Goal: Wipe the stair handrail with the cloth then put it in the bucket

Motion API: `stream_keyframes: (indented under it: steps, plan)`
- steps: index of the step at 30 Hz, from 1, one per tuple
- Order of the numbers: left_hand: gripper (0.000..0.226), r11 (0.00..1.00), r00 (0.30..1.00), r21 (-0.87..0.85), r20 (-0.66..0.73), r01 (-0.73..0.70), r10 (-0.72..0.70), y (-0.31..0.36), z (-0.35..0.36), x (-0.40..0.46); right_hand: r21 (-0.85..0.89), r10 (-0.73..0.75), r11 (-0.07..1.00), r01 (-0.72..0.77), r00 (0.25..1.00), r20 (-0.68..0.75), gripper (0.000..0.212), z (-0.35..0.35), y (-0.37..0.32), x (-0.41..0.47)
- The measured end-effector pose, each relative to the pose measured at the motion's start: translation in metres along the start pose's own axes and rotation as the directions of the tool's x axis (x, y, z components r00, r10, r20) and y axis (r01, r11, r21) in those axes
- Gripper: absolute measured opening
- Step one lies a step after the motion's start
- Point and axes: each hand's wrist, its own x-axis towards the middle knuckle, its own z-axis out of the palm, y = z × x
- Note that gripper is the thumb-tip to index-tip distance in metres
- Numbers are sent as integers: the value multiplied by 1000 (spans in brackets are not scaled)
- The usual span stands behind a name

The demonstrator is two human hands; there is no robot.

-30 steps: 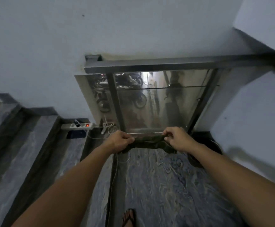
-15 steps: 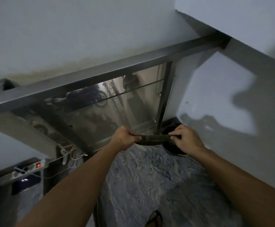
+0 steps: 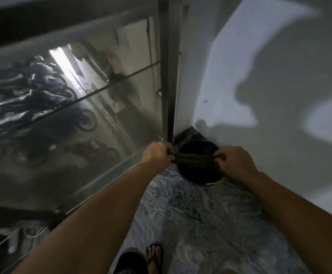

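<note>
A dark, limp cloth (image 3: 194, 156) stretches taut as a narrow band between both fists, over the round dark bucket (image 3: 199, 176) with its thin yellow rim. Left hand (image 3: 157, 154) at nine o'clock of the bucket, right hand (image 3: 234, 161) at three, each seemingly pinching an end, forearms extended above veined marble floor (image 3: 200, 224).

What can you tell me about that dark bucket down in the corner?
The bucket is round and dark, navy or black, with a thin yellow-green line along its near rim. It looks like plastic. It stands upright on the marbled floor, tucked into the corner where the white wall meets the railing post. Its inside is too dark to show any contents. Nothing visibly touches it: the left hand and right hand hold the cloth stretched over its opening.
</note>
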Motion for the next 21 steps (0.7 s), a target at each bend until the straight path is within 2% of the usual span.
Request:
stream_keyframes:
  steps: [6, 9, 13, 17, 21]
  plan:
    - [8, 999, 999, -24, 21, -46, 46, -28, 106, 85, 53, 124, 991, -121, 990, -62, 17, 99, 68, 43]
    - [11, 996, 998, -63, -10, -59, 59, -42, 159, 119, 66, 132, 990, -126, 985, -110, 16, 150, 101, 60]
    - [11, 994, 995, -69, -66, -80, 75, -52, 224, 153, 97, 145, 986, -136, 984, -103, 14, 210, 139, 77]
    - [16, 986, 991, -142, -114, -88, 72, -59, 266, 172, 131, 145, 984, -124, 976, -165, 14, 251, 164, 86]
    - [30, 987, 994, -136, -75, -89, 79, -69, 276, 175, 155, 180, 974, -164, 979, -93, 30, 266, 180, 84]
